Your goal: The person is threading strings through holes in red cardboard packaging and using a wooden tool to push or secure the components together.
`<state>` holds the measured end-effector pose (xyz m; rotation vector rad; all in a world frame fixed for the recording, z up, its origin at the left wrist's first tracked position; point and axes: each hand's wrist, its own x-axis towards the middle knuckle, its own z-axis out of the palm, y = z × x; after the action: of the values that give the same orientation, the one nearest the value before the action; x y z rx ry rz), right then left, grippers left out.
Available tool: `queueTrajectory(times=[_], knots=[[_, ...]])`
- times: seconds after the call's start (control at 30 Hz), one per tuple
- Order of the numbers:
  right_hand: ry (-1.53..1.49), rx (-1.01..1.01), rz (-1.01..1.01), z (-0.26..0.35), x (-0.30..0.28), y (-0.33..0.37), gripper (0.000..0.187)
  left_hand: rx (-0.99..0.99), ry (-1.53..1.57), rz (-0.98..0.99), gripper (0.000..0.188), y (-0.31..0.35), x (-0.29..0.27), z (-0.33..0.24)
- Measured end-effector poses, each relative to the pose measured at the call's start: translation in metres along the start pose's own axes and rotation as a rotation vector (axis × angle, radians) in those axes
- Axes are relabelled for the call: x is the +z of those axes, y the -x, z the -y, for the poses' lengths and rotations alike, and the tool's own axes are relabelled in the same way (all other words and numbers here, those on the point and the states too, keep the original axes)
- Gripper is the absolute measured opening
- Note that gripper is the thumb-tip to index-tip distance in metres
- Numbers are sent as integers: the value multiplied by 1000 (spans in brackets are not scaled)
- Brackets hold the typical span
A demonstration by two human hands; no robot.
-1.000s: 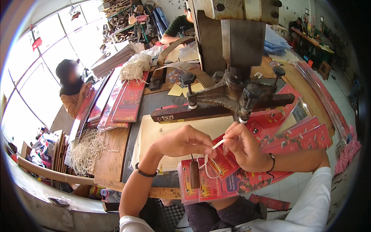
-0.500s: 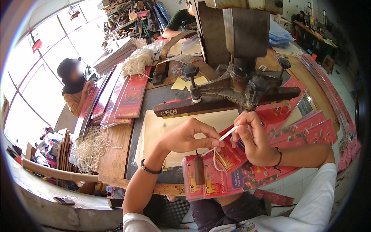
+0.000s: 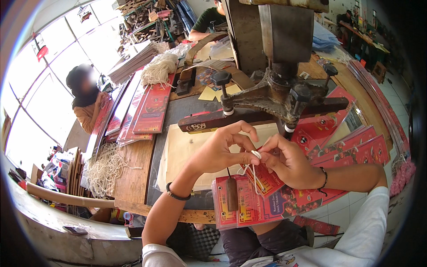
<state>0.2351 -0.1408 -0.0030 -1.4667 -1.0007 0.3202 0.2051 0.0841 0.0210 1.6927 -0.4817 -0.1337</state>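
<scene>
Both hands meet over a stack of red printed plastic sheets (image 3: 284,202) at the table's near edge. A white cord (image 3: 251,171) hangs in a loop at the corner of the top sheet, and its upper part is bunched between my fingertips. My left hand (image 3: 229,149) presses its thumb against the cord, with the index finger arched above. From the other side, my right hand (image 3: 289,164) pinches the cord between thumb and fingers. A tool with a brown wooden handle and thin metal shaft (image 3: 231,194) lies on the sheets below my left hand.
A heavy press (image 3: 284,89) with black knobs stands just beyond my hands, over a pale board (image 3: 178,153). White cord bundles (image 3: 159,69) and red sheet stacks (image 3: 151,111) lie left. One person (image 3: 84,98) sits at the left, another (image 3: 209,22) at the back.
My hands have come closer together, and the cord that was stretched between them is now bunched at the fingertips. My left index finger has lifted.
</scene>
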Motion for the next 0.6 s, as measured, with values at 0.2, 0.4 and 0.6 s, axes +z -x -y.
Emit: queueTrajectory(times=[0.2,0.4,0.6], knots=[[-14,25,34,1,-1,-2,18,61,-196,42,23,0,-5,4],[-11,46,-44,-5,1,1,18,-13,-52,18,16,0,-1,4],[-17,-57,-81,-14,2,-1,15,-53,16,22,16,0,2,5]])
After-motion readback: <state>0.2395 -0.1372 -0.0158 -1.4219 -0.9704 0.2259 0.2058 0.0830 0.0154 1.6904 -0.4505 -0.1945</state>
